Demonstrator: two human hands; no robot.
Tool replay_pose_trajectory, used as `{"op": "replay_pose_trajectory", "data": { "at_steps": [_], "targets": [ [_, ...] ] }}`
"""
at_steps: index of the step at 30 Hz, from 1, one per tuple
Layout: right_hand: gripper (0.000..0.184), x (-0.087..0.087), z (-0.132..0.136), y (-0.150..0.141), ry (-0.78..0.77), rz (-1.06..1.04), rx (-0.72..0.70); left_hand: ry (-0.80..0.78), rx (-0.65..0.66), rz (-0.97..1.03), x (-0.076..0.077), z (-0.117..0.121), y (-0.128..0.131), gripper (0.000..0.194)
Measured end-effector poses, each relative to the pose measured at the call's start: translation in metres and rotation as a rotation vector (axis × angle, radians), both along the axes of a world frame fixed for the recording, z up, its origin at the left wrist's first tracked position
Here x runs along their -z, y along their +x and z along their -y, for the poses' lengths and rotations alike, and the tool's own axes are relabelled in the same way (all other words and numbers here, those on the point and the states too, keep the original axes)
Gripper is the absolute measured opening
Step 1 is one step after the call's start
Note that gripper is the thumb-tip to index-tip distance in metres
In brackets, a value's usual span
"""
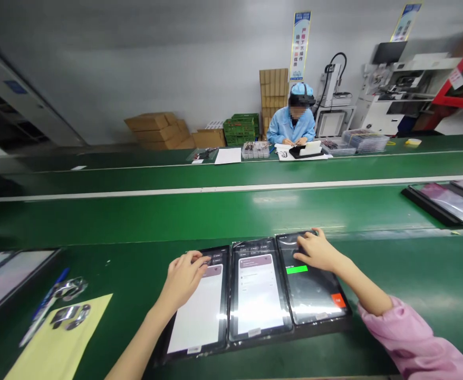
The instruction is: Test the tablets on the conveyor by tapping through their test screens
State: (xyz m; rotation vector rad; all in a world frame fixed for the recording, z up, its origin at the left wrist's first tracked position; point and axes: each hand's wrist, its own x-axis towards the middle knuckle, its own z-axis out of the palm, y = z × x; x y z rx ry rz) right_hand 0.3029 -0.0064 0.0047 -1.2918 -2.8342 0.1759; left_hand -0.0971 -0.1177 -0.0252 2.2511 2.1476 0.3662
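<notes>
Three tablets [259, 301] are already lit; a dark page [314, 293] is left open under the spread right hand [314, 250]; the left hand [183, 279] is held loosely curled.

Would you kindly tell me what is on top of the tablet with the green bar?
The right hand is over the upper part of the tablet. The part beneath the hand is covered, so what it shows cannot be seen.
</notes>
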Motion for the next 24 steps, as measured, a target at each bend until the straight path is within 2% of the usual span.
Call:
{"op": "replay_pose_trajectory", "data": {
  "at_steps": [3,7,9,12,16,19,22,24],
  "targets": [
    [0.026,-0.003,0.001,-0.022,-0.013,-0.062,-0.121,-0.002,0.006,0.003,0.003,-0.004,0.007,0.042],
    [0.044,0.013,-0.001,-0.056,0.06,-0.038,-0.19,-0.002,0.009,-0.032,0.002,-0.011,0.016,0.042],
    [0.047,0.021,-0.003,-0.061,0.092,-0.025,-0.185,0.004,0.006,-0.061,0.002,-0.012,0.017,0.041],
    [0.052,0.026,-0.006,-0.037,0.167,-0.076,-0.105,0.044,-0.017,-0.062,0.004,-0.012,0.01,0.047],
    [0.035,0.03,-0.009,0.025,0.209,-0.136,0.136,0.007,-0.052,0.025,0.007,-0.018,-0.006,0.054],
    [0.039,0.039,-0.01,0.056,0.202,-0.169,0.264,-0.09,-0.036,0.106,0.005,-0.035,-0.005,0.054],
    [0.042,0.05,-0.018,0.064,0.171,-0.247,0.323,-0.252,-0.034,0.191,-0.002,-0.063,0.01,0.058],
    [0.043,0.059,-0.03,0.064,0.153,-0.415,0.35,-0.414,-0.063,0.253,-0.008,-0.082,0.022,0.065]
  ]
}}
